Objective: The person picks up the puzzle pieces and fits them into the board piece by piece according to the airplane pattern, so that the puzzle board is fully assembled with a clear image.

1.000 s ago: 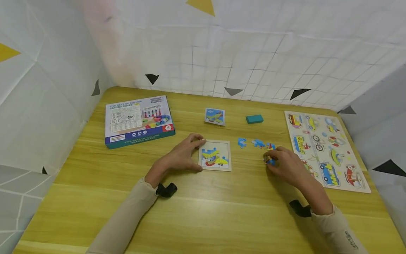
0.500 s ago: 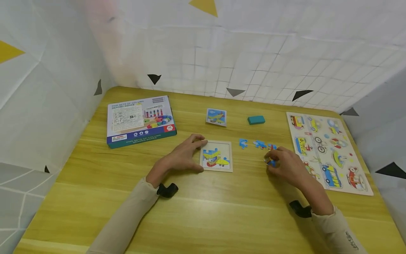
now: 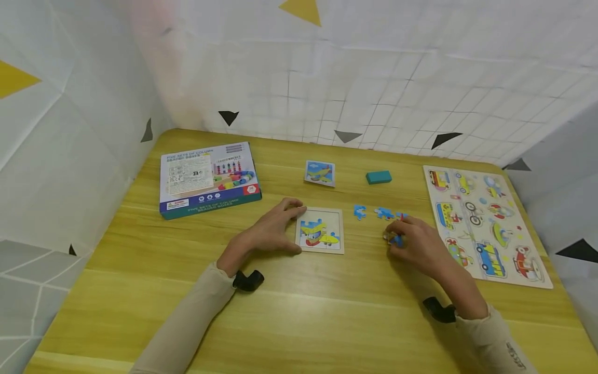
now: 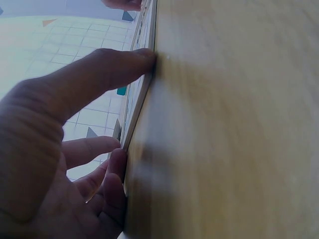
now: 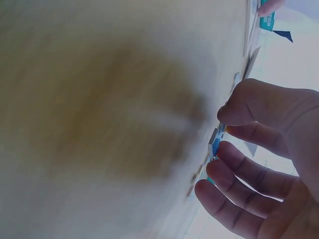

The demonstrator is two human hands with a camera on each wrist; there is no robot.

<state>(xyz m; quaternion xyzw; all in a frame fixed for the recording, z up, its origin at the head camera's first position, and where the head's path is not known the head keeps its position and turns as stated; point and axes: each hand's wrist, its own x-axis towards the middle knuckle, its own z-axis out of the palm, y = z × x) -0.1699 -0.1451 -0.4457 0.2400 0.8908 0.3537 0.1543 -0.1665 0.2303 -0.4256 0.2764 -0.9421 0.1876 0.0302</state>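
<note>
A small square wooden jigsaw tray (image 3: 331,220) lies flat on the table, its lower part filled with pieces of a yellow plane. My left hand (image 3: 268,228) holds it at the left side, thumb at the near corner and fingers at the far one. In the left wrist view the thumb and fingertips meet the edge of the tray. To the right, my right hand (image 3: 418,246) pinches a blue jigsaw piece (image 5: 214,144) between thumb and fingers, close above the table. Loose jigsaw pieces (image 3: 384,213) lie in a row just beyond it, the rightmost partly covered by the hand.
Behind the tray stands a small plane picture card (image 3: 320,173), with a teal block (image 3: 378,177) to its right. A boxed bead toy (image 3: 210,179) occupies the back left. A vehicle puzzle board (image 3: 488,226) lies at the right, partly under my right forearm. White sheeting surrounds the table.
My right hand has shifted slightly left with the pinched jigsaw piece. The left hand stays on the tray. The whole head view has drifted a little.
</note>
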